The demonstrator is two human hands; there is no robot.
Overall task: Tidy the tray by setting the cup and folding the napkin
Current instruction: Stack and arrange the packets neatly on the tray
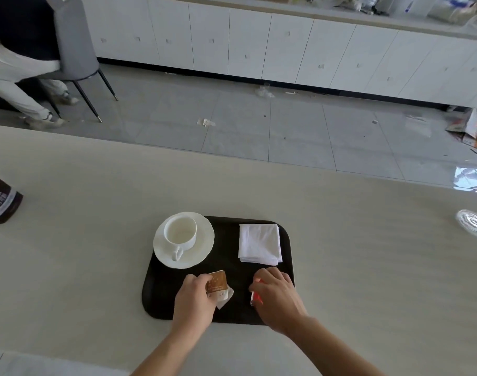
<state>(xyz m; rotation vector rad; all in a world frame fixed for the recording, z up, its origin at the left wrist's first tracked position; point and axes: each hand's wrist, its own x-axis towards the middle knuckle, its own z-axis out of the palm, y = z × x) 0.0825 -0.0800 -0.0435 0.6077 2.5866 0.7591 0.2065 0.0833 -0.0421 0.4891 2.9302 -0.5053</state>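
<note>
A black tray [226, 270] lies on the pale table. An upright white cup [181, 234] stands on a white saucer [202, 248] at the tray's far left, handle toward me. At the far right lies a folded white napkin [260, 244]. Over the tray's near edge, my left hand [194, 299] grips a brown packet [217, 284] together with a small white one. My right hand [276, 297] is closed over a red packet [257, 298], which is mostly hidden under the fingers.
A dark brown cocoa container [1, 198] stands at the table's left edge. A clear plastic lid [473, 222] lies at the far right. Beyond the table are a tiled floor with litter, white cabinets, and a seated person on a grey chair [74, 42].
</note>
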